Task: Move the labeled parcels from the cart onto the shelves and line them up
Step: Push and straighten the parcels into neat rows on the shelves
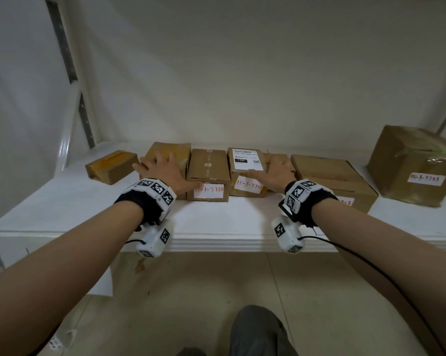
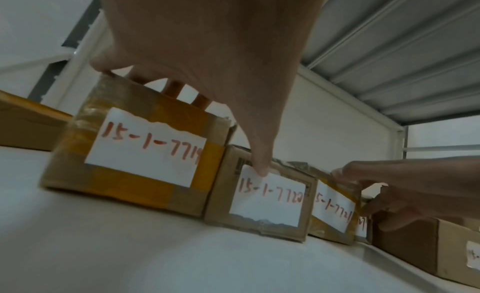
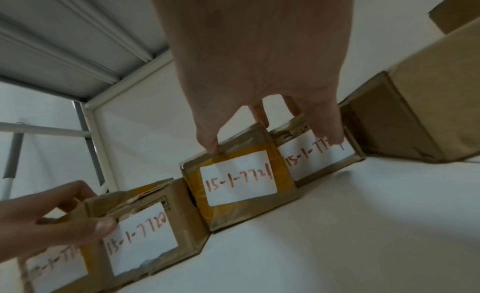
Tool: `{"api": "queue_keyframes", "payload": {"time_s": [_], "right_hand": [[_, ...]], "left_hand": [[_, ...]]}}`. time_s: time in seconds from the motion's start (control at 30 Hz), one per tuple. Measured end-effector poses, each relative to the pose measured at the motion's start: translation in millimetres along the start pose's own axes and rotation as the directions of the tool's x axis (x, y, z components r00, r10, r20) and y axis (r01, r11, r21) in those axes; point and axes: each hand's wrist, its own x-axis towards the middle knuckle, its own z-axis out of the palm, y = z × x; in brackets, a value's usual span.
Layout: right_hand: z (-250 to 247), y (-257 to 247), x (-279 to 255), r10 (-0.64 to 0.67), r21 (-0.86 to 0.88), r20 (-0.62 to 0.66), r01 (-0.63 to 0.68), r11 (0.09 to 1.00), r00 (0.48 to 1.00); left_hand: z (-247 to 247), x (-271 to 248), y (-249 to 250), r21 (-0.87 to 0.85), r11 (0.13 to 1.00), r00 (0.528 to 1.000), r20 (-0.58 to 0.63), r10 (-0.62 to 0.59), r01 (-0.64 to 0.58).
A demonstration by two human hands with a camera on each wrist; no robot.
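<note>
Several taped cardboard parcels with handwritten white labels stand in a row on the white shelf (image 1: 88, 201). My left hand (image 1: 162, 168) lies spread over the top of parcel 15-1-7719 (image 2: 145, 151), and its thumb touches the label of parcel 15-1-7720 (image 1: 208, 165). My right hand (image 1: 275, 173) has its thumb on the top front edge of parcel 15-1-7721 (image 3: 239, 178). Its fingers reach over the neighbouring parcel (image 3: 317, 160) on the right. Neither hand grips a parcel. Parcel 15-1-7721 sits slightly turned against its neighbours.
A small flat parcel (image 1: 111, 164) lies at the row's left end. To the right are a wide low parcel (image 1: 329, 176) and a large box (image 1: 417, 163). A shelf upright (image 1: 70, 150) stands at the left. Another shelf board (image 2: 389, 51) runs overhead.
</note>
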Motion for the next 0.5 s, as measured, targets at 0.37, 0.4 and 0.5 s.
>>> {"api": "queue_keyframes", "payload": {"time_s": [0.37,0.4,0.5], "right_hand": [[6.3,-16.5,51.2,-0.019,-0.024,0.051,0.02,1.0,0.999],[7.2,-17.7,56.5,-0.02,-0.021,0.051,0.021,1.0,0.999],[9.8,-20.3,70.1,0.0,-0.022,0.048,0.002,1.0,0.999]], "left_hand": [[-0.6,57.6,13.8,0.069,0.997,0.99,0.133,-0.038,0.029],[1.1,62.5,14.0,0.073,0.997,0.991,0.131,-0.037,0.027],[6.4,75.8,14.6,0.083,0.996,0.993,0.111,-0.032,0.022]]}}
